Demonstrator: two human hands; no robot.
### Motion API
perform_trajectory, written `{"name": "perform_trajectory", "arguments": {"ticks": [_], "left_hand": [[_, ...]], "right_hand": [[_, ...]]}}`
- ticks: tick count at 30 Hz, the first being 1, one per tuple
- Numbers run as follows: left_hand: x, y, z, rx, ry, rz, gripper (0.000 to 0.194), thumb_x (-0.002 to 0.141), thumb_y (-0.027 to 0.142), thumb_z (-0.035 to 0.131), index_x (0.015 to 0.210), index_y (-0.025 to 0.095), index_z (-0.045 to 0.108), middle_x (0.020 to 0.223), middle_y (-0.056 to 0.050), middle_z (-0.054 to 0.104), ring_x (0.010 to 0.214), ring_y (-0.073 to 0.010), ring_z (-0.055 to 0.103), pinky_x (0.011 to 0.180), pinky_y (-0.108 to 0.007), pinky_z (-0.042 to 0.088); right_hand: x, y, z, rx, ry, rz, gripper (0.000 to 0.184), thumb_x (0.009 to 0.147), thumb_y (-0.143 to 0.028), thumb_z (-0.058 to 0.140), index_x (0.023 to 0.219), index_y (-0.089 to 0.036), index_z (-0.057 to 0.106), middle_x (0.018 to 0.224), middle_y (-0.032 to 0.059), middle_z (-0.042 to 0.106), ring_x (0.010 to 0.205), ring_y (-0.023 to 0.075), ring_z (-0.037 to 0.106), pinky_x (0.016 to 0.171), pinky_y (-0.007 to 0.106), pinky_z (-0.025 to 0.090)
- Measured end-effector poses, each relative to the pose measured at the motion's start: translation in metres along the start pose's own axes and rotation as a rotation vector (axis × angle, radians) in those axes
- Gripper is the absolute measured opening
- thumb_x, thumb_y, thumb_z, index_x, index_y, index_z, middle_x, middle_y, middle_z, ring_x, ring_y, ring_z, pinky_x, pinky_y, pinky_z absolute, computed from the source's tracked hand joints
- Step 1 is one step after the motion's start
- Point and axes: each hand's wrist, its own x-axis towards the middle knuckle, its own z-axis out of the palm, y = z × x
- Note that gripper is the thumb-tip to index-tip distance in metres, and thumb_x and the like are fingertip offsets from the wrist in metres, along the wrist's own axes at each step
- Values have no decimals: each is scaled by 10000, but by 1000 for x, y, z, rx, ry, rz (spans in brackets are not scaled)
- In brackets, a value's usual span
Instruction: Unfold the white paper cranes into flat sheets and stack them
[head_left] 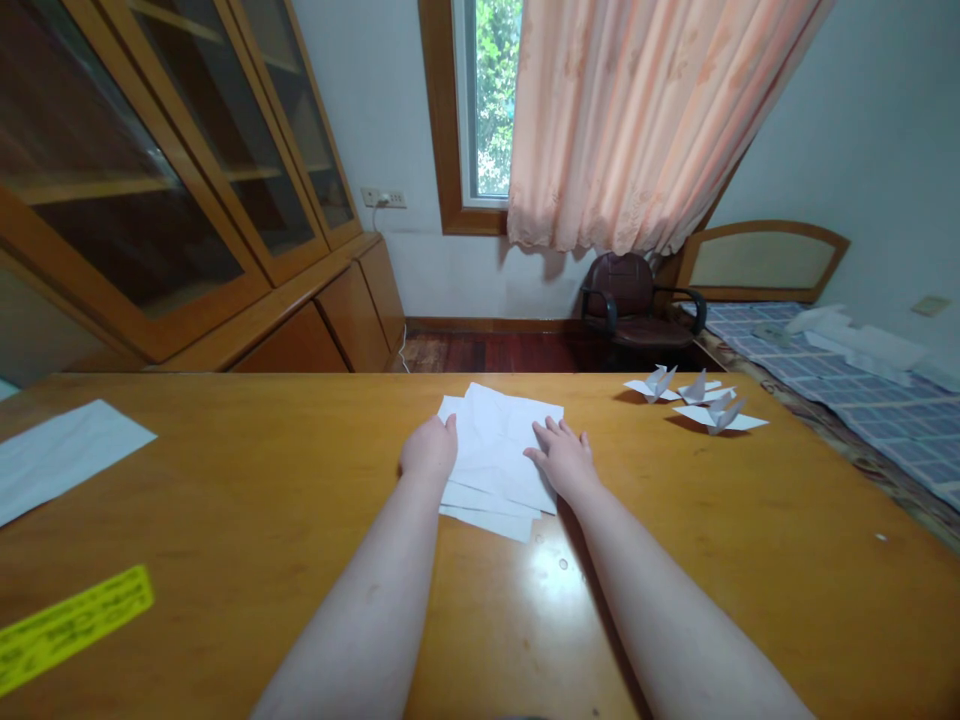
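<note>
The papers (495, 440) look light and bendy, best held by their sides; the right hand (566, 462) is spread, the left hand (429, 450) may pinch, I can't tell.

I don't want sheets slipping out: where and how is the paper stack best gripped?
Probably both side edges of the stack, one hand from each side, thumbs on top. The left hand is at the left edge, the right hand on the right side. The near edge is staggered, so pinching there might catch only lower sheets.
</note>
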Motion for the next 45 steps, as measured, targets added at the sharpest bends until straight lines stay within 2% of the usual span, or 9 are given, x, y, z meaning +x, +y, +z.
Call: {"name": "perform_trajectory", "arguments": {"ticks": [13, 20, 24, 26, 29, 32, 38, 42, 45], "left_hand": [[6, -46, -39, 61, -103, -185, 557, 818, 513, 344, 1033, 66, 598, 1082, -268, 601, 1005, -354, 584, 779, -412, 450], [-20, -23, -21, 1, -159, -106, 658, 722, 570, 475, 1181, 100, 517, 1197, -242, 528, 1072, -363, 534, 867, -427, 430], [-44, -1, -11, 129, 47, -115, 757, 718, 492, 546, 1350, 130, 342, 1429, -238, 263, 1282, -416, 286, 948, -535, 339], [-54, 9, -2, 202, 144, 128, 773, 737, 466, 551, 1399, 188, 264, 1497, -158, 126, 1365, -382, 35, 1039, -581, 161], [-62, 19, 15, 185, 26, 551, 687, 768, 547, 489, 1385, 319, 291, 1510, -43, 138, 1381, -324, -6, 1074, -552, -22], [-57, 24, 31, 167, -79, 551, 600, 825, 563, 373, 1376, 335, 310, 1494, -41, 201, 1378, -310, 84, 1070, -558, -15], [-45, 33, 40, 139, -26, 448, 633, 828, 603, 312, 1389, 310, 287, 1496, -51, 192, 1376, -307, 95, 1069, -562, 44], [-47, 35, 37, 131, -23, 437, 626, 824, 575, 354, 1384, 301, 300, 1495, -51, 198, 1375, -303, 106, 1077, -544, 42], [-47, 34, 37, 111, -18, 443, 621, 819, 571, 364, 1376, 299, 319, 1490, -53, 213, 1373, -303, 116, 1080, -539, 29]], "right_hand": [[-8, -9, -4, -48, -8, -78, 517, 838, -487, 470, 1326, -330, 396, 1460, 58, 301, 1352, 336, 169, 1020, 631, 0], [-18, -19, -3, 13, -69, -269, 503, 806, -501, 512, 1276, -329, 462, 1441, 40, 340, 1350, 332, 170, 1041, 600, 24], [-18, -19, -3, 27, -52, -274, 497, 801, -496, 518, 1263, -318, 478, 1434, 46, 351, 1345, 321, 191, 1045, 590, 44], [-17, -18, -4, 35, -54, -277, 496, 797, -490, 526, 1262, -325, 478, 1435, 39, 350, 1347, 314, 189, 1047, 587, 38], [-15, -17, -4, 62, -55, -271, 446, 821, -436, 503, 1253, -329, 486, 1427, 19, 367, 1346, 293, 208, 1056, 572, 41], [-10, -14, 2, 109, -9, -232, 408, 830, -379, 487, 1227, -291, 515, 1400, 28, 410, 1338, 276, 241, 1068, 553, 49], [-7, -9, 6, 385, 318, -15, 467, 775, -334, 518, 1210, -166, 496, 1353, 126, 443, 1303, 277, 315, 1081, 527, 121], [-15, 11, -38, 681, 1038, 118, 446, 861, -308, 311, 1279, -155, 342, 1337, 137, 409, 1261, 198, 378, 1050, 420, 283], [-17, 51, -76, 582, 1318, 215, 440, 853, -321, 341, 1260, -153, 319, 1294, 146, 417, 1244, 224, 392, 1038, 444, 297]]}}
